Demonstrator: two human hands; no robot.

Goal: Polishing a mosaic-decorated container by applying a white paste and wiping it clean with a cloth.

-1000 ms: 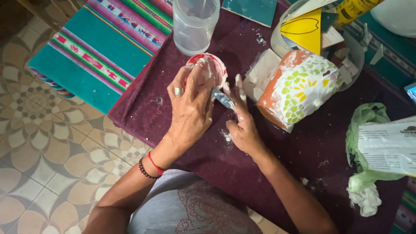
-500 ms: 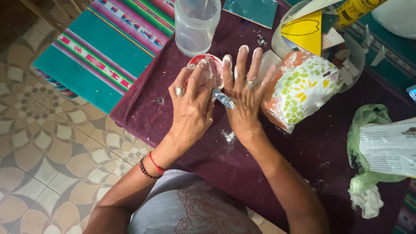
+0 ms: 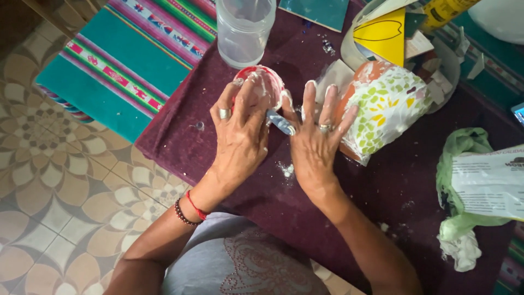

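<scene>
My left hand point(image 3: 240, 134) wraps over a small red bowl point(image 3: 268, 83) smeared with white paste, on the dark purple tablecloth point(image 3: 240, 180). My right hand point(image 3: 316, 139) is beside it with its fingers spread straight. Its fingertips reach the side of a terracotta pot point(image 3: 387, 109) that lies on its side and is covered with green, white and yellow mosaic pieces. A small blue-grey spatula point(image 3: 281, 123) sticks out between the two hands, pinned under my right thumb. Both hands wear a ring and carry white paste.
A clear plastic jar point(image 3: 243, 30) stands just beyond the red bowl. A bowl of tile shards point(image 3: 390, 35) with a large yellow piece sits behind the pot. A green plastic bag with a paper package point(image 3: 480, 180) lies at the right. A striped cloth point(image 3: 125, 60) hangs at the left over the tiled floor.
My right hand has lifted from a curled pose on the cloth, spread its fingers and moved up against the mosaic pot. My left hand stays on the red bowl.
</scene>
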